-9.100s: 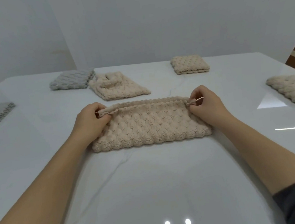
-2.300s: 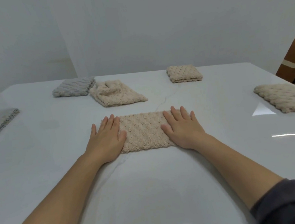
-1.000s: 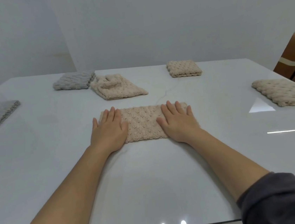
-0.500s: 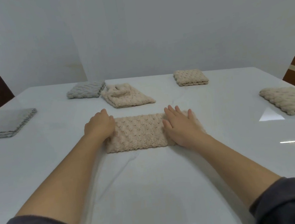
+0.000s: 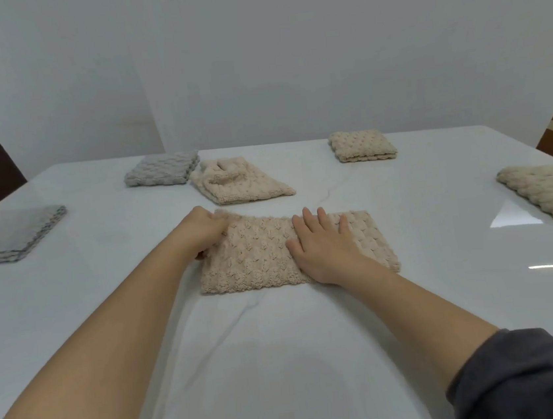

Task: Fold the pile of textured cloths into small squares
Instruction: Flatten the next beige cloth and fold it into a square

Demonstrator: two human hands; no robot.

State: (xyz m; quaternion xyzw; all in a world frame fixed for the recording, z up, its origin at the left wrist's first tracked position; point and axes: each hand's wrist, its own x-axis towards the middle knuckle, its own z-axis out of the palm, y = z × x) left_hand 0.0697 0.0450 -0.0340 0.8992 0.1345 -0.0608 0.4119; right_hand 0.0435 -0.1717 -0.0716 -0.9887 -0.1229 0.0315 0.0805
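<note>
Lying flat near the middle of the white marble table (image 5: 285, 363): a beige bubble-textured cloth (image 5: 260, 259), folded into a long band running left to right. Pressed palm-down on its right-centre, the right hand (image 5: 324, 248), fingers spread and extended, not curled around anything, with cloth showing past it on the right and stretching away on the left toward the other hand. Curled at the band's left end, the left hand (image 5: 203, 229), fingers closed around that edge of the fabric and lifting it slightly off the surface so the corner bunches upward. Between the two hands, a stretch of bare bumpy fabric. Beyond the band, toward the far edge: a loosely folded beige cloth (image 5: 241, 184), a grey folded square (image 5: 162, 170) touching or just beside its left corner, and a small beige folded square (image 5: 361, 145) well apart to the right. At the far left edge, a flat grey cloth (image 5: 9, 234); at the far right edge, another beige cloth (image 5: 548, 190), partly cut off. Dark grey sleeves (image 5: 528, 377) pushed up both forearms at the bottom corners.
</note>
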